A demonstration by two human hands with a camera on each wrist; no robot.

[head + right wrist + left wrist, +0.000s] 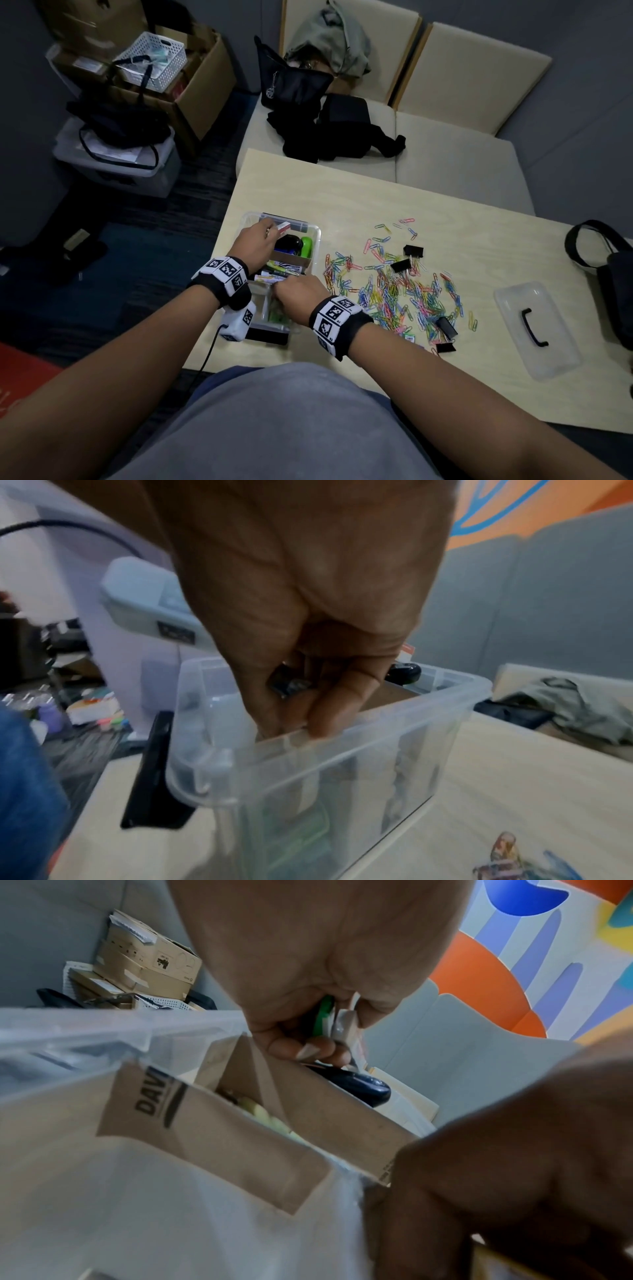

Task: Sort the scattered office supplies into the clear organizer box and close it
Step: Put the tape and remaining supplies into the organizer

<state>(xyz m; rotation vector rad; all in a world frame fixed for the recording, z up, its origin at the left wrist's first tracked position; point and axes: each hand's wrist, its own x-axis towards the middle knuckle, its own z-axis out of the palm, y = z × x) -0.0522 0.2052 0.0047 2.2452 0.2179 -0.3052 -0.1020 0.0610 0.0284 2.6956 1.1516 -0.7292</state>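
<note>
Clear organizer box (317,236), table's left edge, lid (537,329) off near right edge | left hand (255,240) pinches small packs (337,1020) over box, to stow | right hand (299,298) fingers curled round dark item (289,684), possibly binder clip | paper clips (394,287) unsorted mid-table

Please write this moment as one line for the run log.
left hand: holds small box over organizer box | right hand: fingers inside it | paper clips: loose on table | lid: off

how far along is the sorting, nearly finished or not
Roughly midway. Done: a green marker and other supplies sit in the clear box. In hand: the left hand holds small packets over it; the right hand reaches in. Left: paper clips, binder clips, and the lid still off.
</note>
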